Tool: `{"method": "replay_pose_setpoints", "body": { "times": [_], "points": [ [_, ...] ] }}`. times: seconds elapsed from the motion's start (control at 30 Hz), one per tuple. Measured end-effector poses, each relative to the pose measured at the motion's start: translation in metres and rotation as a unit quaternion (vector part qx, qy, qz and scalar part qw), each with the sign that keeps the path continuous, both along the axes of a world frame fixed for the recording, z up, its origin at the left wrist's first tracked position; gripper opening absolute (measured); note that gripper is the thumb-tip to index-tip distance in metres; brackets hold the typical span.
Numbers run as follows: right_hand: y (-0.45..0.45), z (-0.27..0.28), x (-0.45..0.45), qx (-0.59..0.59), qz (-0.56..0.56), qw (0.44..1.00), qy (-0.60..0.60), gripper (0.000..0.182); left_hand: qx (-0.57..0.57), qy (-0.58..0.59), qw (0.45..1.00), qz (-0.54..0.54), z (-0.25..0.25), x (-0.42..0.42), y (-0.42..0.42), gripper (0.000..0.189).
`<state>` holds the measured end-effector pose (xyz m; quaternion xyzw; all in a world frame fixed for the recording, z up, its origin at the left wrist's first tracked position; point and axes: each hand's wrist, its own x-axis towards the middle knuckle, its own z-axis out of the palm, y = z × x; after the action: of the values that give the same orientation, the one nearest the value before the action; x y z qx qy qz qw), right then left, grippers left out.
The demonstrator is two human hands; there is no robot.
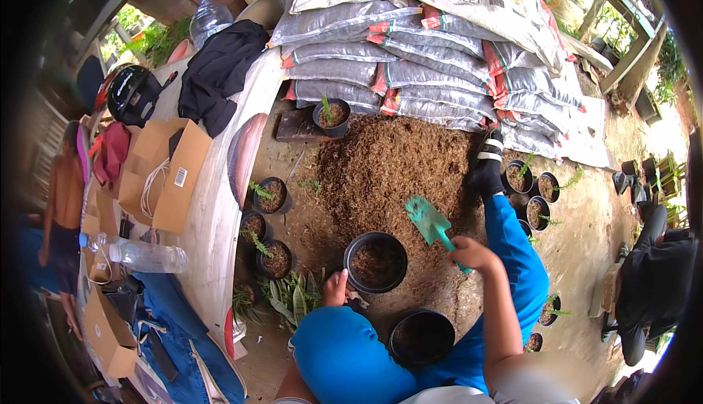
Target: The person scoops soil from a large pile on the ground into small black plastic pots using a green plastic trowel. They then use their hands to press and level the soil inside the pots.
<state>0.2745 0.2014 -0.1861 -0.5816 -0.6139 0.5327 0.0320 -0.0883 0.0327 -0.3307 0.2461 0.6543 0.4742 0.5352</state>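
My right hand (476, 254) grips the handle of a green garden trowel (429, 219). Its blade, dusted with brown bits, is over the near right part of a heap of loose brown potting material (395, 168). At the lower left side of a black plastic plant pot (405, 264) is my left hand (336, 289), thumb up against the rim; its other fingers are partly hidden. Some of the brown material lies inside that pot. Closer to me, between my legs, stands a second black pot (422, 343), its inside dark.
Small potted ferns stand left (271, 195) and right (517, 176) of the heap, another (332, 117) behind it. A leafy plant (294, 297) is near my left hand. Stacked sacks (439, 69) rise behind. Left is a table (219, 195) with cardboard boxes (165, 176). Other people are at both sides.
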Motion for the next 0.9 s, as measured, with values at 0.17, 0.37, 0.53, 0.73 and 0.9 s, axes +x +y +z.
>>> {"method": "replay_pose_setpoints", "body": {
  "times": [0.17,0.37,0.53,0.73,0.9],
  "points": [
    [-0.057,-0.123,-0.011,-0.091,-0.167,0.974,-0.119,0.030,-0.010,0.004,1.000,0.010,0.001,-0.004,-0.003,0.049],
    [-0.093,-0.199,0.022,-0.345,0.129,0.887,-0.278,0.055,-0.012,-0.003,1.000,-0.016,0.001,-0.004,-0.001,0.051],
    [-0.091,-0.172,0.017,-0.398,0.198,0.831,-0.335,0.063,-0.001,-0.008,1.000,-0.019,0.003,-0.003,-0.003,0.048],
    [-0.065,-0.168,0.003,-0.132,0.085,0.940,-0.302,0.053,-0.004,-0.006,1.000,-0.030,0.013,-0.002,0.000,0.046],
    [-0.005,-0.099,-0.056,0.039,-0.106,0.975,-0.189,0.037,-0.004,0.001,1.000,-0.019,0.008,-0.006,-0.004,0.047]
  ]
}}
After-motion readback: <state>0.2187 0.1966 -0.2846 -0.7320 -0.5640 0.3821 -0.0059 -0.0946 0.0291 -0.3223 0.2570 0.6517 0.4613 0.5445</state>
